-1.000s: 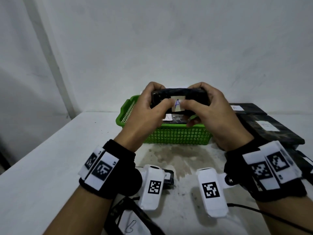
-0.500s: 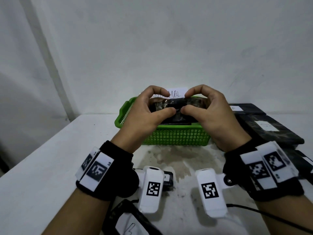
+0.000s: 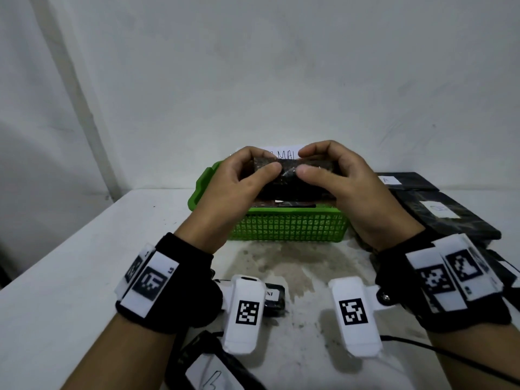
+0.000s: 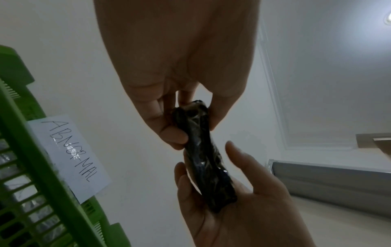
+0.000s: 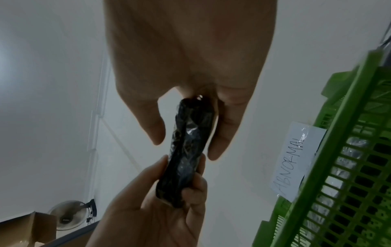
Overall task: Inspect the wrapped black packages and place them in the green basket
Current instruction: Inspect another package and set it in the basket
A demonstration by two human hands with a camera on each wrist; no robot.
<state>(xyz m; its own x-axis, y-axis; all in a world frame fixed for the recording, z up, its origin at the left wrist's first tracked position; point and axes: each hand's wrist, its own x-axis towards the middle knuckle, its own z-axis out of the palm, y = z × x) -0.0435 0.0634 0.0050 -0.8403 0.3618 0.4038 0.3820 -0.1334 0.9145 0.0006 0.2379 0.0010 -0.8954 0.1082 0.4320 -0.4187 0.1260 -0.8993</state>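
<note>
Both hands hold one wrapped black package [image 3: 289, 177] level above the green basket [image 3: 289, 226], against the back wall. My left hand [image 3: 260, 161] pinches its left end between thumb and fingers. My right hand [image 3: 306, 161] grips the right end the same way. A shiny, crinkled black side faces me and no label shows on it. In the left wrist view the package [image 4: 201, 150] is seen edge on beside the basket [image 4: 42, 150]. The right wrist view shows the same package [image 5: 188, 150]. A paper sign reading ABNORMAL [image 5: 296, 160] is fixed to the basket's rim.
Other black packages [image 3: 284, 204] lie inside the basket. Flat black packages with white labels [image 3: 444, 218] are stacked on the table to the right. A small black package [image 3: 274, 299] lies near my left wrist, another [image 3: 213, 370] at the front edge. A black cable [image 3: 450, 353] crosses the front right.
The package has been rolled in both hands: the white label marked A that faced me has turned out of sight. Both hands have stayed in place over the basket.
</note>
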